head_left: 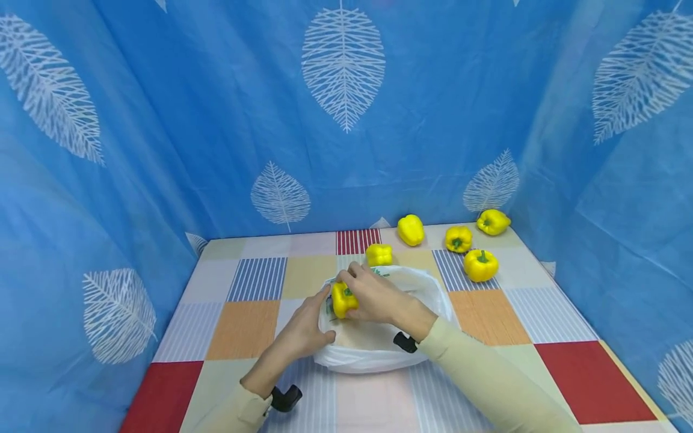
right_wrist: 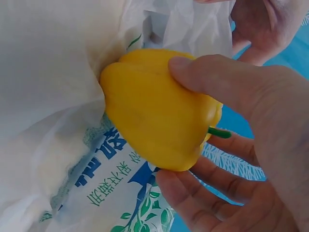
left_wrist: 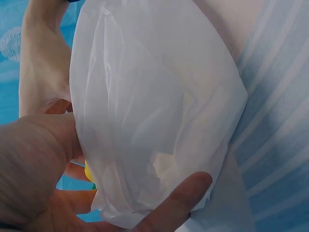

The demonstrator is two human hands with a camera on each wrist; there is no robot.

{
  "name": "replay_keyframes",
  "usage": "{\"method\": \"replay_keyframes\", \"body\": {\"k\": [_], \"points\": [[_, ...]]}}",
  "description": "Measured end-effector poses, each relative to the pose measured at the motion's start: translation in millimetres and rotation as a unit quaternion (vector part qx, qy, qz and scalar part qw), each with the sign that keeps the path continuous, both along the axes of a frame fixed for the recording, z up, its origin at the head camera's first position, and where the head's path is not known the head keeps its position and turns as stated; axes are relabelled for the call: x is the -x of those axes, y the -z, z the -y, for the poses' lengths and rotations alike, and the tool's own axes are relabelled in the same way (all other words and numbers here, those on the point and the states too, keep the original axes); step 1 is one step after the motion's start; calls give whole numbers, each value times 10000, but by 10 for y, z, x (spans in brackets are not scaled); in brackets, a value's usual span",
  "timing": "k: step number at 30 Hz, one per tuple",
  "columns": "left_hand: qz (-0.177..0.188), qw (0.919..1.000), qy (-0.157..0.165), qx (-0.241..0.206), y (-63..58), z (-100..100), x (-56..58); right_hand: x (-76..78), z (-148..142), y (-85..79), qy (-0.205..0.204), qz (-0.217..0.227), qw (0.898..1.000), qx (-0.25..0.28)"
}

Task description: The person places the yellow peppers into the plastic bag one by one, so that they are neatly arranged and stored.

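Note:
My right hand (head_left: pixel 373 294) holds a yellow bell pepper (right_wrist: pixel 159 111) over the mouth of a white plastic bag (head_left: pixel 379 361). In the right wrist view the thumb lies on one side of the pepper and the fingers on the other, with the green stem toward the palm. My left hand (head_left: pixel 303 328) grips the bag's left rim; in the left wrist view one digit (left_wrist: pixel 178 203) lies across the plastic and others are behind it. Green and blue print shows on the bag. The left wrist view has most of the held pepper hidden by the bag.
One yellow pepper (head_left: pixel 379 254) lies just behind the bag. Farther back and right are several more, including one near the curtain (head_left: pixel 411 230) and one with its stem up (head_left: pixel 480 265). Blue leaf-patterned curtains (head_left: pixel 422 120) enclose the patchwork-covered table (head_left: pixel 254 331).

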State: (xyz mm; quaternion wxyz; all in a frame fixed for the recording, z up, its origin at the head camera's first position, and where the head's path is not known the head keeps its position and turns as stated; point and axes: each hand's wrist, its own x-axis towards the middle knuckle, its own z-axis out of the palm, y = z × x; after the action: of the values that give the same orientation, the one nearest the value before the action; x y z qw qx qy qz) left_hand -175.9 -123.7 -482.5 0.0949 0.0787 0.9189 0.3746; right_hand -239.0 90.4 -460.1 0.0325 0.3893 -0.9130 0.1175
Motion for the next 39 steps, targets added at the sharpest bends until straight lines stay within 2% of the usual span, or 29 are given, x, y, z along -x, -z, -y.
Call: {"method": "replay_keyframes", "body": {"k": [9, 14, 20, 24, 27, 29, 34, 39], "points": [[0, 10000, -31, 40, 26, -15, 9, -43, -26, 25, 22, 79, 9998, 158], [-29, 9999, -114, 64, 17, 8, 14, -75, -48, -51, 82, 218, 9996, 183], [-100, 9998, -190, 8, 15, 12, -2, -20, -125, -161, 259, 628, 9967, 447], [-103, 9997, -199, 1, 9, 8, -12, 131, -204, -315, 547, 668, 9942, 643], [-113, 9998, -165, 9, 5, 16, -7, 324, -279, -418, 745, 743, 9913, 795], [-118, 9998, -156, -2, 10, 19, -9, 472, -338, -449, 783, 969, 9876, 959], [-166, 9998, -107, 3, 36, 16, -19, 805, -493, -417, 980, 1682, 9729, 1246], [-180, 9997, -151, 7, 34, 15, -21, 1019, -592, -343, 1305, 2108, 9655, 793]]}}
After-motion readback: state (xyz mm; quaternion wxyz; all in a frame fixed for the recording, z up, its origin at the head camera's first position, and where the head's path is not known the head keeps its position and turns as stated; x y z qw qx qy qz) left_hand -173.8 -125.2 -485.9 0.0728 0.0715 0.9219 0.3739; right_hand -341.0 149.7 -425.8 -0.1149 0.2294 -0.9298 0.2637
